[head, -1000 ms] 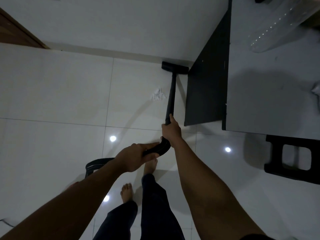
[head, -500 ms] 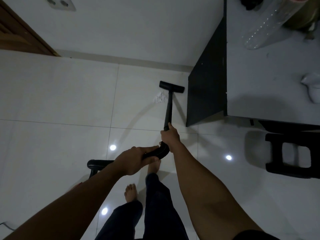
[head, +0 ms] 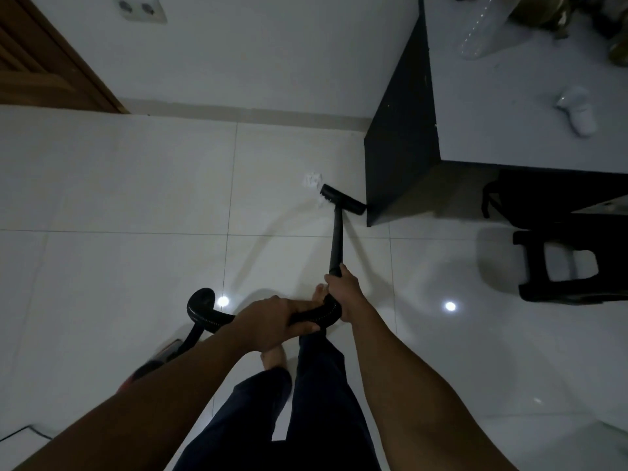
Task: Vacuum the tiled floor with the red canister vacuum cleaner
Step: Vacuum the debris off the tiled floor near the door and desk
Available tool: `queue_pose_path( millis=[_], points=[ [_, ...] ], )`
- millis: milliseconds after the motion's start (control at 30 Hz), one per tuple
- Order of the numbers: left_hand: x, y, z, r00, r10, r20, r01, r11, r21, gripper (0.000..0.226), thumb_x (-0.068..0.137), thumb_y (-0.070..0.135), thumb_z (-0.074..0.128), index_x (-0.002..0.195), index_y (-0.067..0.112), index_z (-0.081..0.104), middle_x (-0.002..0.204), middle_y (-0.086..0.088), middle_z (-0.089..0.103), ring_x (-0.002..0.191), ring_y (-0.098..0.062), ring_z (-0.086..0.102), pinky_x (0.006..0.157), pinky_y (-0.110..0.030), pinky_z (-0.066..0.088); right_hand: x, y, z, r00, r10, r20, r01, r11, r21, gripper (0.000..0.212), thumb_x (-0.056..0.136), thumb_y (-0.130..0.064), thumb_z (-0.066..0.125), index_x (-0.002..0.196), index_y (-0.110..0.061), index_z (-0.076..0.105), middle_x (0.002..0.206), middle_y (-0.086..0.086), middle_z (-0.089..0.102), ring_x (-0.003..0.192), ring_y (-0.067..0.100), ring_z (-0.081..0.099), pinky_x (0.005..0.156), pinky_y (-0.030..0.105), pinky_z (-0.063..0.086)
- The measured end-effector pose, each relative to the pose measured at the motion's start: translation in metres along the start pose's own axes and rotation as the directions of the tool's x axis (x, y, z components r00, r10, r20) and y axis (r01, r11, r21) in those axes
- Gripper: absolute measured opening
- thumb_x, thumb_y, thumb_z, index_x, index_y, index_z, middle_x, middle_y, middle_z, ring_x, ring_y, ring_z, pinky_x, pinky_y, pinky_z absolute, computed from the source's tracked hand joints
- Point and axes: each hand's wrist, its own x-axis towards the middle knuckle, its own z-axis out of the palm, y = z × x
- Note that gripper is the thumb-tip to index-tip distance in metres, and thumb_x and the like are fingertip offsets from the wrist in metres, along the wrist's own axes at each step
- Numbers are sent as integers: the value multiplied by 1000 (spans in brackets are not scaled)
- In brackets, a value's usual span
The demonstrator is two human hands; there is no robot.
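Nearest, the person's dark trousers and bare feet stand on the glossy tiled floor (head: 112, 266), with the red canister vacuum cleaner (head: 159, 360) just behind the left forearm at the lower left, mostly hidden and blurred. Its ribbed black hose (head: 204, 312) loops up from the canister and runs across to both hands. The left hand (head: 272, 322) has its fingers wrapped closed around the hose near the curved handle; the right hand (head: 343, 290) has its fingers clamped on the top of the black wand (head: 336, 239), thumb side toward the floor head.

Farther out, the wand slopes down to the black floor nozzle (head: 343, 200), which sits on the tile with its right end touching or almost touching the foot of the dark cabinet side panel (head: 397, 147). A crumpled scrap of white paper (head: 314, 185) lies at the nozzle's left end, partly under it as far as one can tell. Beyond are the skirting and white wall with a double socket (head: 141, 10), a wooden door (head: 40, 62) at left, and a black stool (head: 564, 266) at right under the grey tabletop (head: 509, 107).

The step in hand looks like drawing that scrap in. To do it well, keep the nozzle flat on the tile, steer it slightly left so its mouth covers the paper rather than pushing it along, and let the left hand feed hose slack so the canister does not tug the wand off line or knock the panel
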Motion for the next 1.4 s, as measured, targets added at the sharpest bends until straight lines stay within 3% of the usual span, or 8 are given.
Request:
queue_pose_path(
  millis=[133, 233, 367, 500, 833, 1000, 1200, 1400],
  points=[
    [-26, 7, 2, 1000, 13, 2, -13, 997, 70, 54, 95, 60, 52, 146, 55, 35, 86, 7, 72, 65, 0, 58, 76, -25, 51, -7, 38, 8, 999, 37, 26, -41, 988, 150, 72, 94, -14, 53, 152, -40, 22, 77, 9, 58, 58, 20, 52, 63, 36, 51],
    [-38, 5, 11, 999, 28, 17, -29, 997, 68, 55, 91, 70, 45, 143, 62, 30, 82, 9, 71, 63, 0, 58, 75, -24, 52, -14, 52, 8, 998, 16, 65, -24, 993, 118, 73, 94, -14, 53, 153, -40, 18, 70, 9, 54, 58, 21, 52, 65, 37, 50],
    [-48, 0, 23, 999, 17, 30, -18, 999, 33, 60, 78, 90, 25, 136, 75, 19, 93, 9, 74, 75, -2, 66, 81, -27, 54, -21, 48, 13, 995, 16, 101, -17, 1000, 8, 69, 96, -17, 52, 153, -39, 19, 81, 11, 61, 61, 22, 58, 66, 36, 55],
    [-48, -1, 16, 998, -47, -31, 46, 998, -54, 62, 87, 74, 40, 145, 57, 32, 88, 8, 73, 72, 0, 64, 76, -22, 51, -12, 28, 28, 994, 1, 114, 15, 990, -139, 66, 94, -19, 53, 151, -39, 28, 101, 13, 63, 74, 25, 61, 76, 41, 59],
    [-11, -16, -17, 980, -159, -115, 154, 987, -52, 64, 91, 71, 43, 150, 50, 29, 90, 3, 71, 72, -5, 64, 76, -28, 55, 24, -36, 47, 993, 58, 100, -46, 992, -116, 68, 98, -12, 50, 153, -38, 19, 113, 17, 58, 63, 22, 55, 49, 27, 52],
    [25, -16, -36, 976, -194, -102, 184, 978, -97, 86, 73, 88, 26, 150, 49, 29, 103, 0, 72, 77, -8, 64, 81, -34, 56, 55, -70, 43, 996, 58, 73, -45, 986, -162, 69, 97, -13, 50, 153, -40, 19, 120, 16, 59, 59, 21, 56, 55, 31, 54],
    [86, -16, -69, 963, -258, -81, 249, 963, -100, 62, 95, 66, 43, 151, 49, 25, 118, 0, 69, 93, -13, 66, 89, -37, 54, 103, -121, 32, 1000, 30, 2, -29, 986, -167, 71, 96, -17, 54, 153, -42, 20, 127, 15, 56, 62, 21, 57, 52, 27, 53],
    [151, -2, -118, 952, -305, -35, 300, 948, -104, 60, 98, 60, 44, 154, 41, 28, 107, -1, 70, 80, -12, 59, 88, -35, 51, 145, -180, 11, 998, 37, -50, -46, 978, -203, 72, 96, -14, 50, 152, -45, 16, 127, 11, 54, 67, 23, 60, 54, 30, 56]
  ],
)
